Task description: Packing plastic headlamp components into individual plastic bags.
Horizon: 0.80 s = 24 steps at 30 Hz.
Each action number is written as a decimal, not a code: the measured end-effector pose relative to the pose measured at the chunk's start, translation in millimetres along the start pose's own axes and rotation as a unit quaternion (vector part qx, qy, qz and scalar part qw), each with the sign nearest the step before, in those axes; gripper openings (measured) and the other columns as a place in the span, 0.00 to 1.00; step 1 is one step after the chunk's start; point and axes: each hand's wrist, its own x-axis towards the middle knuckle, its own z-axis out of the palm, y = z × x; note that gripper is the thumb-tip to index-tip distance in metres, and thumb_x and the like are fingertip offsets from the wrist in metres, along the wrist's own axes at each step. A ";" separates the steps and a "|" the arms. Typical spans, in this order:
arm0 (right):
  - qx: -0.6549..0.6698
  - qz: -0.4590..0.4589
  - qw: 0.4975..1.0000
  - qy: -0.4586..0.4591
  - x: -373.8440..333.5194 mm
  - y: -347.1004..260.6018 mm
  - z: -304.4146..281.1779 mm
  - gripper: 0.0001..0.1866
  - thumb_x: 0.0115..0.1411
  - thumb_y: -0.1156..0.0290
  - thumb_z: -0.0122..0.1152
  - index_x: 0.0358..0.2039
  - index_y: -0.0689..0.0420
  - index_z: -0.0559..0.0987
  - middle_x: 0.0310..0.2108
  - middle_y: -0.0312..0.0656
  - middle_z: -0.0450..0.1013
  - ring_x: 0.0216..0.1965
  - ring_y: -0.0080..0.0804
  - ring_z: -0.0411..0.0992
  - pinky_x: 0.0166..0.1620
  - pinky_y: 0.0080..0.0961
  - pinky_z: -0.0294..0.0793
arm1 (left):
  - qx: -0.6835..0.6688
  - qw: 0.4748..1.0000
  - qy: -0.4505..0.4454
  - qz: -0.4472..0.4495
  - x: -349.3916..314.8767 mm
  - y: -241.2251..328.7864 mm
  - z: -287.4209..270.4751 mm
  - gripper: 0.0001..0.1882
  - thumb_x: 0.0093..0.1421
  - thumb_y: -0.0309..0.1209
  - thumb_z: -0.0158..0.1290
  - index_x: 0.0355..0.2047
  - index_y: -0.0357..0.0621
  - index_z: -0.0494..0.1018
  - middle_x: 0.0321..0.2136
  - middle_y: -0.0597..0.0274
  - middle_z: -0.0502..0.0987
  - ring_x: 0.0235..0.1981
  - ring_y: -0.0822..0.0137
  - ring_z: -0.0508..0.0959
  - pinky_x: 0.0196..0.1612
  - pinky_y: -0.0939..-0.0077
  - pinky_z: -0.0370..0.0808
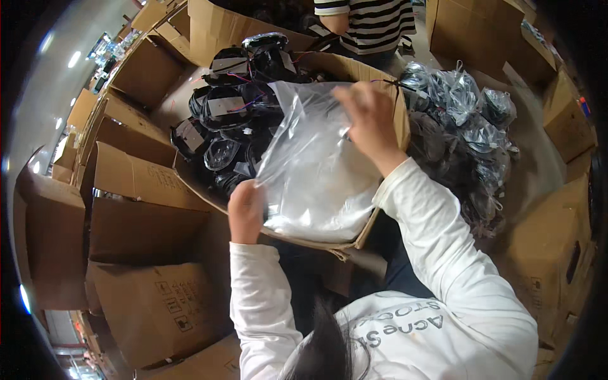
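A clear plastic bag (pixel 310 168) is spread over the near right part of a large open cardboard box (pixel 400 120). My left hand (pixel 246 206) is closed on the bag's left edge, near the box's front rim. At the bag's upper right my right hand (pixel 370 120) has its fingers bent in against the plastic; they are slightly blurred. Left of and beyond the bag, the box holds several black round parts (pixel 218 104) with thin coloured wires and white labels. What lies under the bag is mostly hidden.
Right of the box, several round parts in clear bags (pixel 462 101) are heaped on the floor. Open cardboard cartons (pixel 152 221) stand along the left, and another carton (pixel 544 253) is at the right. A person in a striped shirt (pixel 373 25) stands beyond the box.
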 end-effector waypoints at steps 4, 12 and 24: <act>0.126 -0.067 0.975 -0.171 -8.8 -12.8 3.7 0.09 0.56 0.66 0.65 0.39 0.48 0.81 0.28 0.36 0.75 0.37 0.41 0.75 0.45 0.40 0.71 | 0.060 0.992 -0.085 0.076 25.7 -7.7 16.2 0.11 0.70 0.32 0.54 0.41 0.35 0.76 0.39 0.65 0.76 0.39 0.73 0.72 0.42 0.79 0.69; 0.339 0.324 0.877 0.103 39.0 63.2 3.1 0.22 0.64 0.71 0.55 0.59 0.55 0.68 0.31 0.42 0.79 0.32 0.27 0.78 0.37 0.23 0.77 | 0.315 0.904 -0.010 -0.290 83.2 -83.4 16.8 0.42 0.60 0.50 0.59 0.66 0.38 0.59 0.60 0.37 0.69 0.64 0.38 0.64 0.66 0.53 0.60; 0.233 0.069 0.942 -0.232 27.4 -53.0 129.0 0.49 0.54 0.69 0.69 0.73 0.36 0.54 0.74 0.62 0.38 0.71 0.66 0.47 0.68 0.49 0.58 | 0.189 0.952 0.051 -0.236 87.9 -71.3 36.7 0.60 0.46 0.43 0.75 0.69 0.34 0.49 0.64 0.29 0.56 0.62 0.39 0.63 0.65 0.60 0.65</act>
